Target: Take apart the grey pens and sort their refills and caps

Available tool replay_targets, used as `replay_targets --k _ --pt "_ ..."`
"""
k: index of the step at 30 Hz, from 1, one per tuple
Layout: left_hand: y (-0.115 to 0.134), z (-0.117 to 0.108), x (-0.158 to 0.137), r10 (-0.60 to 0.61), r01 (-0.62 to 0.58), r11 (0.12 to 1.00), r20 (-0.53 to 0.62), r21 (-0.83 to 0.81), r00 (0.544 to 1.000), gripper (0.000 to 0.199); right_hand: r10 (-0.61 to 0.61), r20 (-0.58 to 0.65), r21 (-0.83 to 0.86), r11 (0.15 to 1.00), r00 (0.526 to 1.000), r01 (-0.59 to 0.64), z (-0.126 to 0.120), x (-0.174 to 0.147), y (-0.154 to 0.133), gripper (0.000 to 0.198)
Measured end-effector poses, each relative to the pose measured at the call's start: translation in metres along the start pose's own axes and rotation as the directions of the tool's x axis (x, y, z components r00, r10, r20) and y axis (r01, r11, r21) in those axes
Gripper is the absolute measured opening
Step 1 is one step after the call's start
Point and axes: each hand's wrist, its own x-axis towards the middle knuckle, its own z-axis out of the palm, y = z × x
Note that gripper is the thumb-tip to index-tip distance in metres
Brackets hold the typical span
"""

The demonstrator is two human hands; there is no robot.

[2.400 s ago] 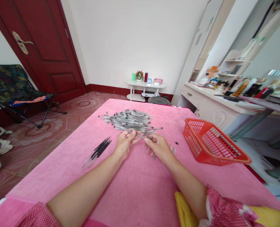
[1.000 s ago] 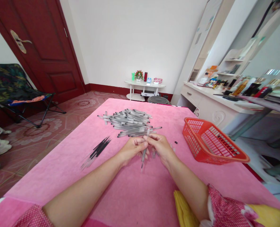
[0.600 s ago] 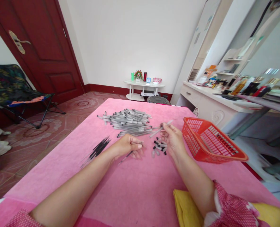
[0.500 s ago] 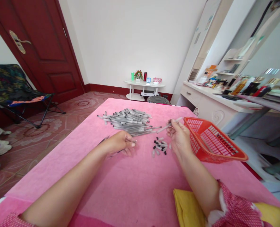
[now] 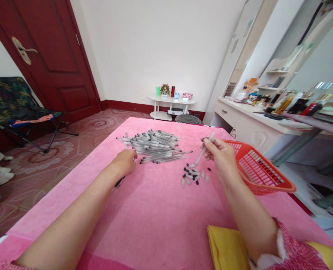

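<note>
My right hand pinches a clear pen barrel, tilted above a small heap of pen caps and black plugs. My left hand is at the near left edge of a large pile of pens, its fingers curled and mostly turned away from view. I cannot make out whether it holds anything. Thin dark pen refills lie on the pink cloth, partly under my left wrist.
A red plastic basket stands at the table's right side, beside my right forearm. Folded yellow cloth lies at the near right. Further off are a white dresser, a low white stand and a folding chair.
My left hand has moved left, away from the middle, to the pile's edge and the refills. My right hand has shifted slightly right, and the barrel in it stands steeper. More small pieces show beside the heap.
</note>
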Motion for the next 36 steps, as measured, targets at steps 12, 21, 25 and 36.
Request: replay_targets --k 12,21,25,36 --pt "0.031 -0.001 -0.008 0.026 -0.013 0.988 -0.083 0.155 0.996 0.028 -0.290 -0.344 -0.934 0.209 0.893 -0.291 -0.093 0.031 -0.023 0.033" --pt "0.057 0.044 -0.022 0.406 -0.403 0.914 -0.084 0.045 0.910 0.024 -0.180 -0.132 -0.965 0.250 0.975 -0.084 -0.072 0.024 -0.021 0.029" --pt "0.063 0.052 -0.025 0.444 -0.439 0.895 -0.067 0.072 0.894 0.025 -0.232 0.054 -0.916 0.377 0.971 0.141 -0.042 0.022 -0.031 0.021" --pt "0.055 0.059 -0.024 0.452 -0.458 0.888 -0.116 -0.030 0.884 0.025 -0.260 0.355 -0.655 0.617 0.898 0.438 0.035 0.041 -0.029 0.019"
